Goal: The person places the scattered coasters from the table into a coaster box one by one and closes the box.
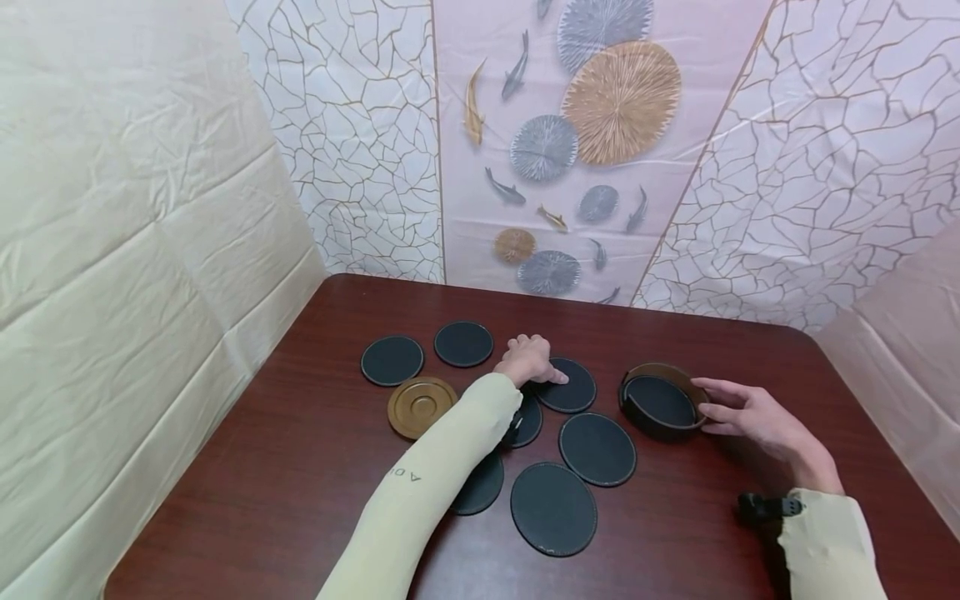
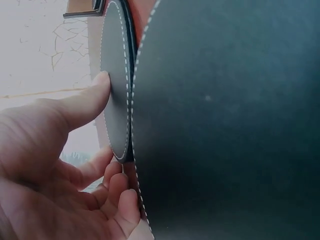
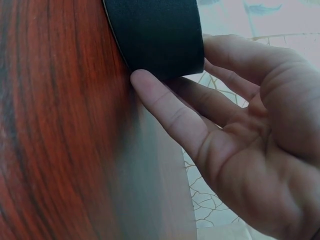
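Note:
My left hand is at a round black coaster lying on the table. In the left wrist view, the thumb lies on that coaster's stitched face, and the fingers are bent at its edge. My right hand touches the side of a round coaster holder, black outside and brown inside, with straight, spread fingers. A black coaster lies inside the holder. In the right wrist view, a fingertip meets the holder's black wall low down by the table.
Several other black coasters lie about, including ones at far left, back, middle and front. Two are partly covered by my left arm. A brown grooved round piece sits left of that arm on the dark wooden table.

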`<state>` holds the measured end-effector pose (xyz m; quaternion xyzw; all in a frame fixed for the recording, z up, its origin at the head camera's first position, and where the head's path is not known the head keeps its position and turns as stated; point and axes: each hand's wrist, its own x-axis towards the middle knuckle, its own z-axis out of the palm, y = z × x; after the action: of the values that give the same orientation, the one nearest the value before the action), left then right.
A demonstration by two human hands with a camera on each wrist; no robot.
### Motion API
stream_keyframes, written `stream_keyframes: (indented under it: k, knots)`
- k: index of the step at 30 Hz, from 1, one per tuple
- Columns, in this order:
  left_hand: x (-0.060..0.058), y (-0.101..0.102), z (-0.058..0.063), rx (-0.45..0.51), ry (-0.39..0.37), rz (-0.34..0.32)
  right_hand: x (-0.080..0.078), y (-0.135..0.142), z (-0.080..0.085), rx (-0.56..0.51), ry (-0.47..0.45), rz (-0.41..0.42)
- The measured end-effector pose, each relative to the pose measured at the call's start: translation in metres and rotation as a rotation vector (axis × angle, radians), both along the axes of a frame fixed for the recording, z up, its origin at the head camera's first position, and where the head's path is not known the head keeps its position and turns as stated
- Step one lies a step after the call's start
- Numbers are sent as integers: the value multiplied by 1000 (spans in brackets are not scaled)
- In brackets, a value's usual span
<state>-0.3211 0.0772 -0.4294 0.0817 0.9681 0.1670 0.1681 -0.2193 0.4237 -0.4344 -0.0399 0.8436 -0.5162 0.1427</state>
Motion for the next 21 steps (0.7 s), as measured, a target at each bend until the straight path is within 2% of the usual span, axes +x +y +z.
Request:
stream_keyframes:
  k: [7,11,16,21]
  knots:
    - [0,3,0,-13,3,0,-1,2,-1,2,11,7]
    - [4,5,2,8,20,20,-1,2,-2,0,12,11]
    - [7,9,4,18,80,34,-1,2,-2,-4,11,14]
    - [7,14,4,19,153,18,-1,3,-1,-7,5,16]
